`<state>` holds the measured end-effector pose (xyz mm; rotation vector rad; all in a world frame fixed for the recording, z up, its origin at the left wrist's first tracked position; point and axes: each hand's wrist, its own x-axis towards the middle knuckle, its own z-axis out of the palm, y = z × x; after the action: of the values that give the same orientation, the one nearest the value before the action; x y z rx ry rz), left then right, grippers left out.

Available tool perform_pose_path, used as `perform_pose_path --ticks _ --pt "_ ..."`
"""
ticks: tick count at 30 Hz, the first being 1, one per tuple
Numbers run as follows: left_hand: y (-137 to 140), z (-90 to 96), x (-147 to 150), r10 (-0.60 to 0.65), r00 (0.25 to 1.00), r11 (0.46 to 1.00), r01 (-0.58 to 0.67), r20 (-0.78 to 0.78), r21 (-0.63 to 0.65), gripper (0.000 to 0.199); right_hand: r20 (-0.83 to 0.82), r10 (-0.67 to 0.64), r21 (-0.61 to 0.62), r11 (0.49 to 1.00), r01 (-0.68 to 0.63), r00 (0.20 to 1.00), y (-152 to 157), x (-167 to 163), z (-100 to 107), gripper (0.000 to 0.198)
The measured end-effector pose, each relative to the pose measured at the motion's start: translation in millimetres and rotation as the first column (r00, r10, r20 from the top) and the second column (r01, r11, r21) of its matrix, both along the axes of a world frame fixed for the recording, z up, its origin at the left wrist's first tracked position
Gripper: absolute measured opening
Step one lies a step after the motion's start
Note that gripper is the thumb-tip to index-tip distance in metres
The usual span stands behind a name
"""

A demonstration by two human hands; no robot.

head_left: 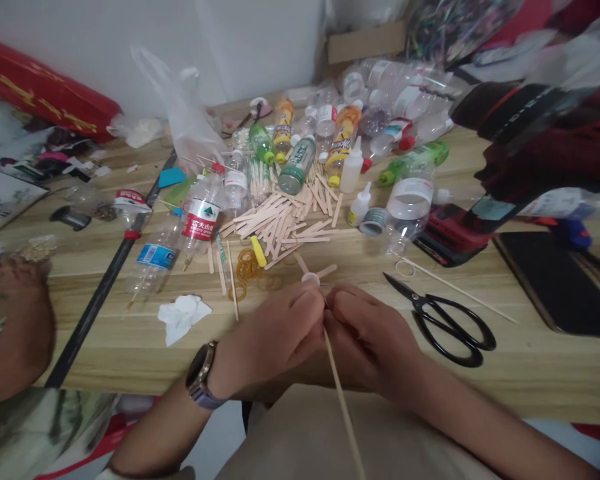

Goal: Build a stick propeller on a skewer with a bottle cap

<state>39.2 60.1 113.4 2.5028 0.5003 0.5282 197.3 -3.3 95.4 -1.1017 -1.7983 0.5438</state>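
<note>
My left hand (275, 327), with a watch on its wrist, is closed around a thin wooden skewer (341, 393) above the table's front edge. My right hand (373, 333) presses against it, fingers closed on the same skewer. The skewer's near end slants down toward my body. Just beyond my fingertips is a pale round bottle cap (311, 278), with a flat craft stick (327, 271) sticking out beside it. Whatever my fingertips pinch where they meet is hidden. Black scissors (443, 320) lie to the right of my right hand.
Ahead lie a pile of craft sticks (285, 220), rubber bands (249, 265), a yellow-handled tool (258, 251) and many plastic bottles. A crumpled tissue (183, 317) is at left. A cordless drill (530, 153) and a black tablet (555, 283) stand right. Another person's hand (17, 293) is far left.
</note>
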Motion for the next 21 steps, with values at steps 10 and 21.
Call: perform_pose_path --ticks 10,21 --pt "16.3 11.1 -17.1 0.005 0.988 0.982 -0.034 -0.154 -0.188 0.017 0.177 -0.042 0.135 0.991 0.018 0.983 8.3 -14.5 -5.4 0.027" --pt "65.1 -29.6 -5.0 -0.032 0.97 0.98 -0.017 -0.243 -0.198 0.018 0.367 -0.103 0.201 0.979 0.03 0.925 41.0 -16.8 -67.5 0.025"
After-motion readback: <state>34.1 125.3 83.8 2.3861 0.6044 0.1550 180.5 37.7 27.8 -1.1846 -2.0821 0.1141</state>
